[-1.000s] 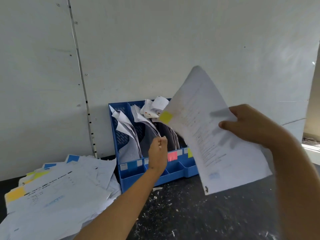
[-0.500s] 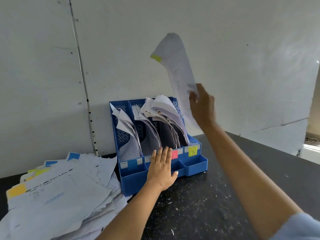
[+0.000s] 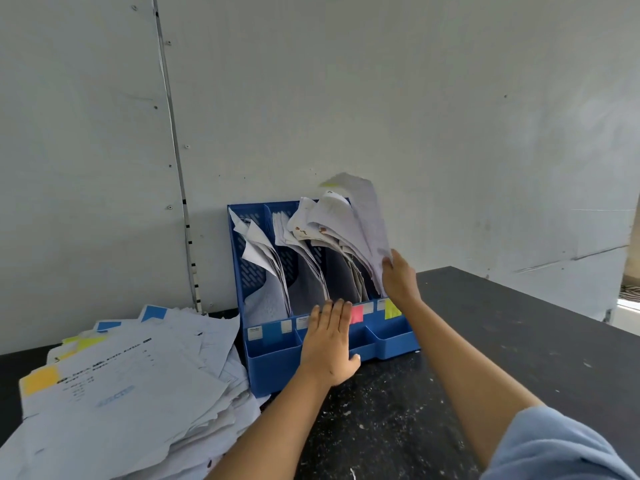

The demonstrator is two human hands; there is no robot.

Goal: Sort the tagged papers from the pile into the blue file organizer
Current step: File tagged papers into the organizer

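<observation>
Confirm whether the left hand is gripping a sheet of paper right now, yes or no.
No: the left hand lies flat with straight fingers against the front of the blue organizer, while the right hand holds the paper.

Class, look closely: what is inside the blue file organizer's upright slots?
The blue file organizer holds curled white papers in each upright slot. The right hand grips a yellow-tagged sheet in the rightmost slot. Lower pages and their tags are hidden.
</observation>
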